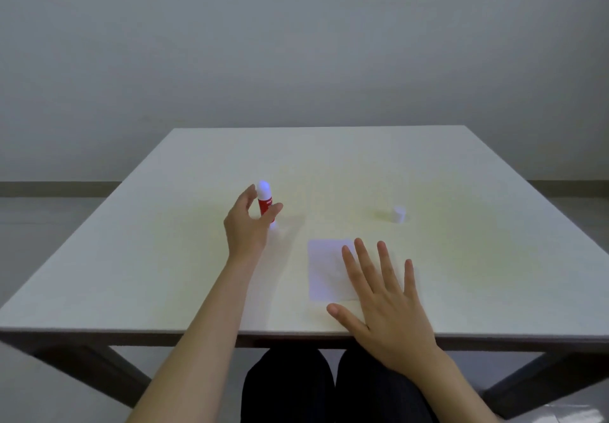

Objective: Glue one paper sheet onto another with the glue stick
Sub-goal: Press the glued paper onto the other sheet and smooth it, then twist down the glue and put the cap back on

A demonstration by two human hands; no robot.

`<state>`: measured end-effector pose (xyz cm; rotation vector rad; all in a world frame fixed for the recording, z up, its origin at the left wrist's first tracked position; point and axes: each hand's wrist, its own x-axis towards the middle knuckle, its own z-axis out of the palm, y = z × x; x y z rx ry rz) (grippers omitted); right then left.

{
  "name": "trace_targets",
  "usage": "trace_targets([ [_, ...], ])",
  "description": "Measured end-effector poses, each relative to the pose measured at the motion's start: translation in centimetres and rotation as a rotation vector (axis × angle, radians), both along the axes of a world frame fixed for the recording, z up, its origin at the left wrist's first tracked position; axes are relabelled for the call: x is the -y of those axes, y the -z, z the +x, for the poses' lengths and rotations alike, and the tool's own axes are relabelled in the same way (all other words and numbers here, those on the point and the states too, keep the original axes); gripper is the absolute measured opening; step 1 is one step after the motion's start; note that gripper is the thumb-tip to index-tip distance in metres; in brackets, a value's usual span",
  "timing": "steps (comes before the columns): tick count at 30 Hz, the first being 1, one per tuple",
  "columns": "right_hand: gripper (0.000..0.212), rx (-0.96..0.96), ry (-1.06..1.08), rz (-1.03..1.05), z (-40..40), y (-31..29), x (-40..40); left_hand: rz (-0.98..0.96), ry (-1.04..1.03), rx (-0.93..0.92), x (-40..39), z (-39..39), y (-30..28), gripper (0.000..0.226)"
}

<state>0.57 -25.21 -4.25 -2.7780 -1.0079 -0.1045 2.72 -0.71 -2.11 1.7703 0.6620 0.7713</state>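
Note:
A red glue stick [265,205] with a white top stands upright on the table, left of centre. My left hand [245,228] curves loosely around it, thumb in front and fingers behind, spread wider than the stick. Near the front edge lies a white paper sheet [324,269]. My right hand [385,304] rests flat with its fingers spread over the sheet's right part. I cannot make out a second sheet apart from this one.
A small white cap [399,214] stands on the white table [461,165] to the right, beyond my right hand. The table's front edge runs just under my right wrist. My dark-clothed legs show below the table.

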Motion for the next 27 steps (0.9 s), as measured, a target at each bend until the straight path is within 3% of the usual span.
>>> trace_targets([
  [2, 0.081, -0.009, -0.004, 0.0, 0.1, 0.1, 0.0, 0.022, -0.008, -0.007, 0.2, 0.3, -0.2, 0.011],
  [5, 0.088, -0.07, 0.014, 0.058, 0.4, -0.1, -0.2, -0.067, 0.013, 0.042, 0.8, 0.0, -1.2, 0.024],
  [8, 0.094, -0.37, 0.206, 0.604, 0.6, -2.3, -1.5, -0.259, 0.297, 0.162, 3.4, -1.0, -2.9, 0.019],
  [9, 0.086, -0.393, 0.255, 0.79, 0.7, -3.1, -2.2, -0.291, 0.389, 0.186, 4.5, -1.3, -3.5, 0.016],
  [11, 0.063, -0.418, 0.324, 0.964, 1.4, -4.9, -3.8, -0.341, 0.509, 0.237, 6.3, -1.9, -4.8, 0.011],
  [12, 0.057, -0.555, 0.346, 1.035, 1.8, -5.9, -4.6, -0.367, 0.547, 0.265, 6.9, -2.1, -5.4, 0.015],
  [15, 0.065, -1.257, 0.303, 1.223, 2.2, -8.3, -5.7, -0.414, 0.586, 0.316, 7.4, -2.6, -7.0, 0.02],
  [18, 0.059, -1.557, 0.147, 1.394, 2.0, -8.8, -5.4, -0.444, 0.573, 0.364, 7.4, -2.8, -7.9, 0.016],
  [23, 0.054, -1.646, -0.008, 1.396, 1.6, -9.1, -4.7, -0.367, 0.592, 0.353, 7.5, -3.7, -8.7, 0.013],
  [26, 0.044, -1.505, -0.026, 1.397, 1.4, -9.1, -4.6, -0.379, 0.583, 0.35, 7.7, -3.8, -8.6, 0.013],
  [27, 0.038, -1.348, -0.034, 1.425, 1.3, -8.8, -4.8, -0.394, 0.573, 0.358, 7.8, -3.8, -8.6, 0.013],
])
